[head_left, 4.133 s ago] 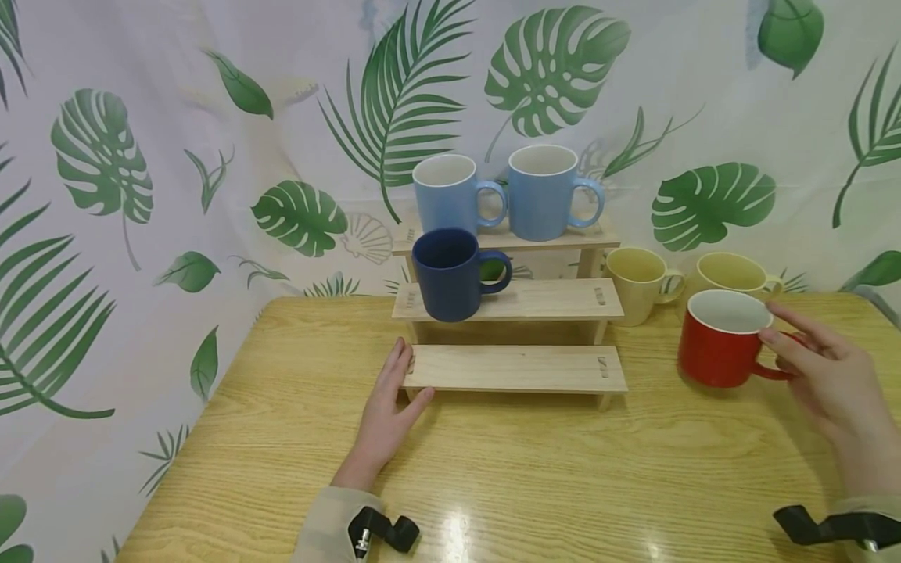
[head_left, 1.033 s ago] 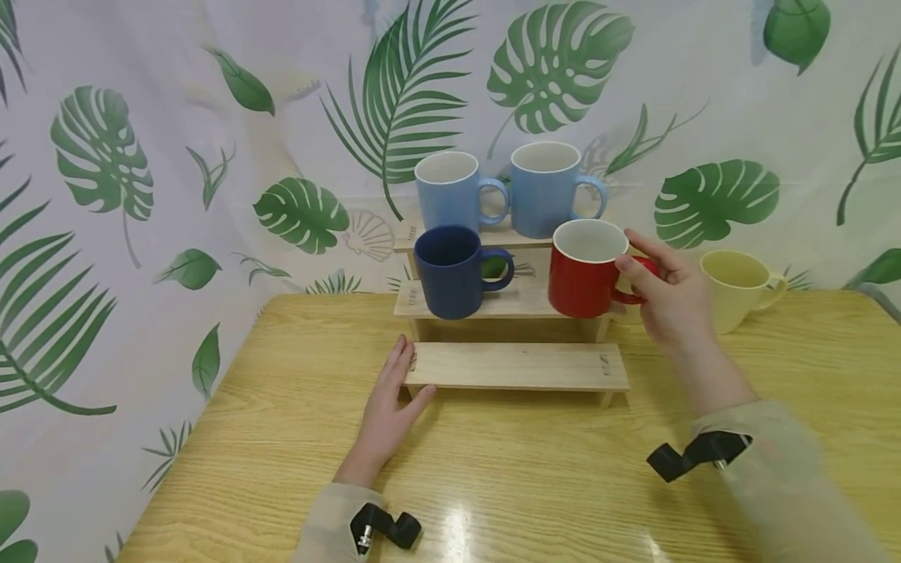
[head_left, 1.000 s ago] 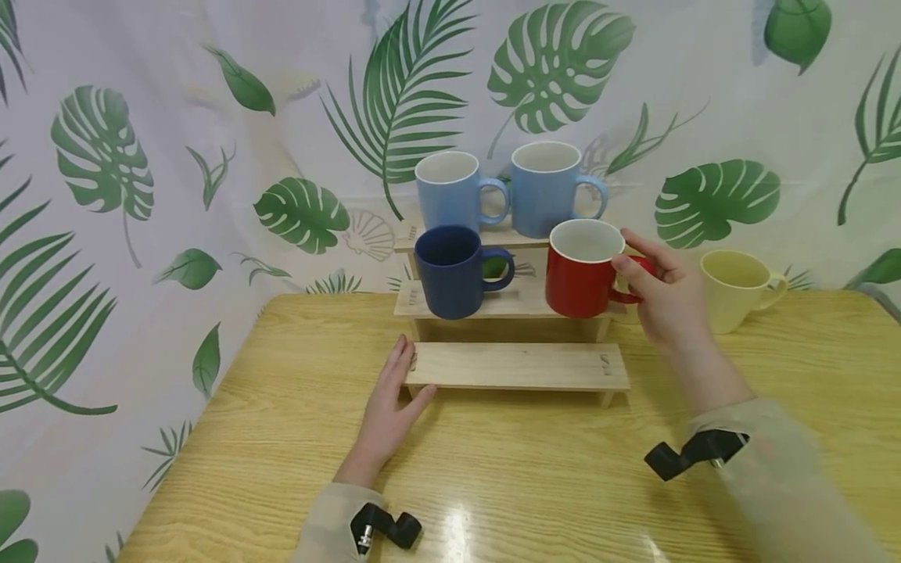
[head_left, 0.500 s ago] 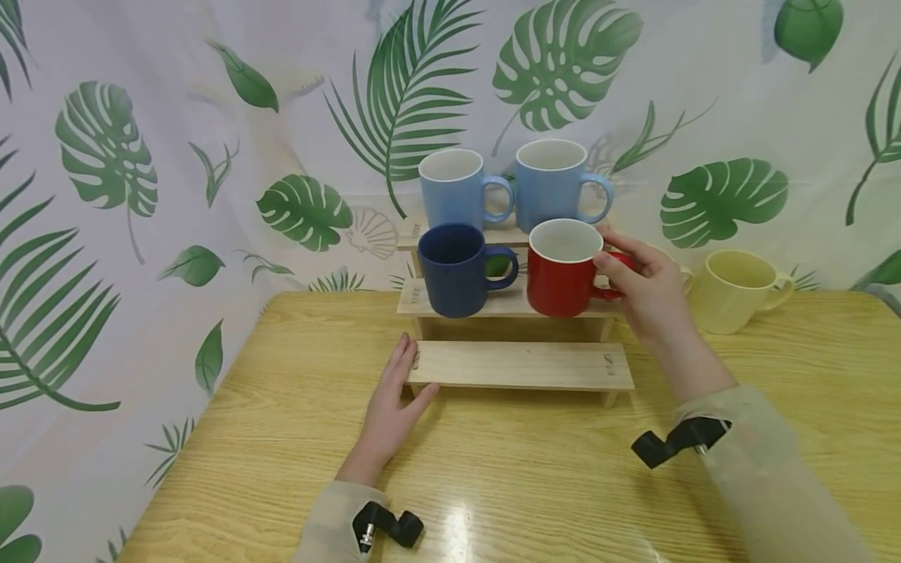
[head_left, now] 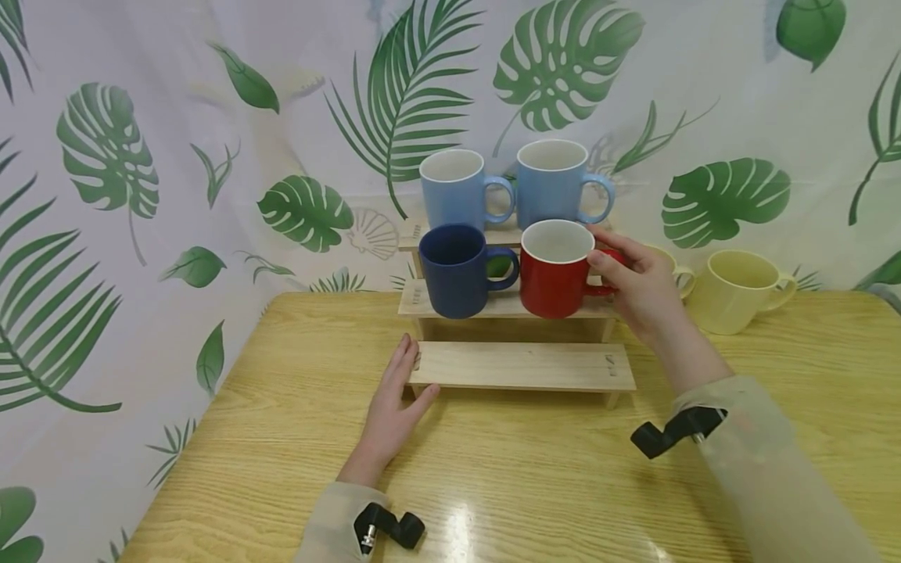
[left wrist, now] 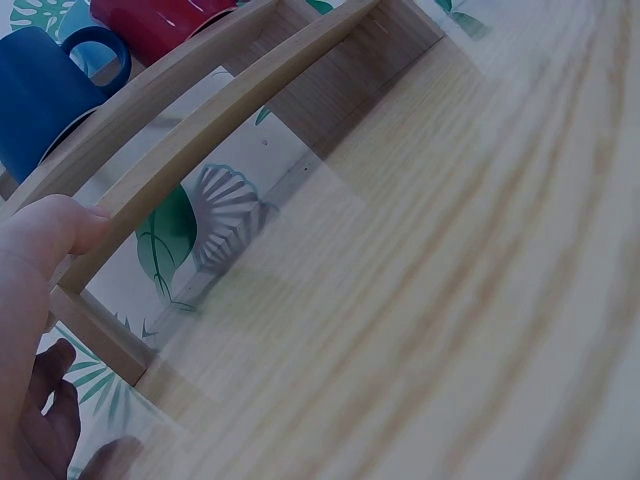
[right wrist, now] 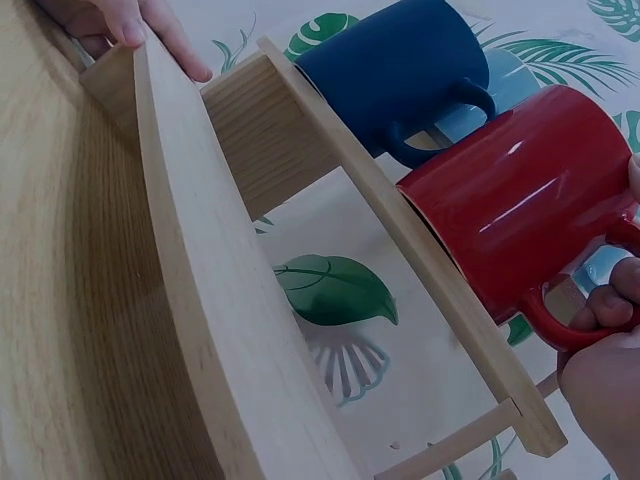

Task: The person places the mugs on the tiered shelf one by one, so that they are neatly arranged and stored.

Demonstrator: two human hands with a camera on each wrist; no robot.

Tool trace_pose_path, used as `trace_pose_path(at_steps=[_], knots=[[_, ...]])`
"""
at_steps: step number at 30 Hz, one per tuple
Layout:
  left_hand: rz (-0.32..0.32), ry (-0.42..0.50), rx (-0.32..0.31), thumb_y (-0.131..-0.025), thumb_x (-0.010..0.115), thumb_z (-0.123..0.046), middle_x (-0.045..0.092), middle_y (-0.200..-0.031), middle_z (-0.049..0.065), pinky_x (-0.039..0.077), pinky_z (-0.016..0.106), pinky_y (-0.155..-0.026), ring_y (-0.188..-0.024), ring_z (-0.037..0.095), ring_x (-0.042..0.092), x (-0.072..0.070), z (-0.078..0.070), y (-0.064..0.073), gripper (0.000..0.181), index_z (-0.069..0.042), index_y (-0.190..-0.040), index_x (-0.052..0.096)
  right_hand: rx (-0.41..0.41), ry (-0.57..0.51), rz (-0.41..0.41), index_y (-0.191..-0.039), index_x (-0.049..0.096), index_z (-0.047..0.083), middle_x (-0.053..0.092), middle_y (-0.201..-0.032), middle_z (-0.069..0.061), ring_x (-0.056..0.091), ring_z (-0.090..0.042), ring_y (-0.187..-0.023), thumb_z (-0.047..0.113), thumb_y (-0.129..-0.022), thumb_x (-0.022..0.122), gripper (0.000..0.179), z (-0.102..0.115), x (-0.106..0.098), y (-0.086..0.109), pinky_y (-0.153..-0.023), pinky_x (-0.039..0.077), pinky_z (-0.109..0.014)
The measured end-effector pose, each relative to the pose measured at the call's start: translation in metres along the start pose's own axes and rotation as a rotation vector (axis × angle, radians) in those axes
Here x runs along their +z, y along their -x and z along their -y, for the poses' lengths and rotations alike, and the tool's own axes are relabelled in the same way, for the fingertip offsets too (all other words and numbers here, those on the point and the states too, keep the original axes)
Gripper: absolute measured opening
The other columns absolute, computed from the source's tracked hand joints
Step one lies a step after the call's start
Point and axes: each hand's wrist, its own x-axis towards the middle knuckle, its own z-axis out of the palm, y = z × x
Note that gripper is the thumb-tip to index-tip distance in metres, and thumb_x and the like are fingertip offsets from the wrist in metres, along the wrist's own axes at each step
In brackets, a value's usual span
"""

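My right hand [head_left: 637, 285] holds a red mug [head_left: 554, 277] with a white inside, its fingers at the handle. The mug stands upright at the middle tier of a wooden three-tier rack [head_left: 524, 364], its base by the front edge. Just left of it on that tier is a dark blue mug [head_left: 454, 277], its handle pointing toward the red one. My left hand [head_left: 389, 410] rests against the left end of the lowest tier, fingers extended along the end. Its thumb [left wrist: 65, 225] touches the front edge in the left wrist view.
Two light blue mugs [head_left: 552, 184] stand on the top tier. Right of the rack, a yellow mug [head_left: 735, 297] sits on the wooden table [head_left: 535, 485], and another yellow mug [head_left: 681, 275] is partly hidden by my right hand. A leaf-print cloth [head_left: 296, 125] hangs behind.
My right hand has carried the red mug leftward from beside the yellow mugs to the middle tier, lately sliding closer to the dark blue mug. The left hand has stayed put.
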Motion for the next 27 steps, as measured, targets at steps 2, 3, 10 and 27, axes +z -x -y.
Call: trace_pose_path(at_steps=[2, 3, 10, 27], knots=[[-0.001, -0.002, -0.001, -0.094, 0.059, -0.040, 0.012, -0.159, -0.002, 0.018, 0.046, -0.113, -0.143, 0.013, 0.010, 0.000, 0.000, 0.000, 0.073, -0.017, -0.153, 0.023, 0.005, -0.006, 0.010, -0.133, 0.059, 0.011, 0.053, -0.127, -0.006, 0.052, -0.021, -0.107, 0.006, -0.093, 0.061, 0.040, 0.000, -0.001, 0.000, -0.081, 0.053, -0.029], [0.000, -0.002, -0.002, -0.094, 0.059, -0.040, 0.012, -0.159, -0.002, 0.018, 0.047, -0.112, -0.143, 0.013, 0.011, 0.000, 0.000, 0.000, 0.073, -0.018, -0.153, 0.023, 0.006, -0.007, 0.013, -0.133, 0.059, 0.011, 0.053, -0.127, -0.006, 0.052, -0.021, -0.107, 0.006, -0.093, 0.060, 0.040, 0.000, -0.001, 0.000, -0.081, 0.053, -0.029], [-0.007, 0.001, -0.004, -0.095, 0.058, -0.041, 0.012, -0.160, 0.001, 0.018, 0.047, -0.112, -0.143, 0.013, 0.011, 0.000, 0.000, 0.001, 0.072, -0.018, -0.153, 0.022, -0.012, 0.036, 0.041, -0.135, 0.057, 0.011, 0.055, -0.123, -0.005, 0.053, -0.021, -0.105, 0.007, -0.094, 0.059, 0.041, 0.001, 0.001, 0.001, -0.080, 0.053, -0.028], [-0.014, 0.007, 0.012, -0.094, 0.059, -0.039, 0.013, -0.159, 0.002, 0.019, 0.046, -0.112, -0.143, 0.014, 0.012, 0.001, 0.000, 0.000, 0.072, -0.018, -0.153, 0.024, -0.220, 0.622, -0.148, -0.141, 0.050, 0.012, 0.049, -0.125, 0.004, 0.044, -0.013, -0.114, 0.010, -0.095, 0.060, 0.048, -0.001, -0.032, 0.025, -0.092, 0.039, -0.016]])
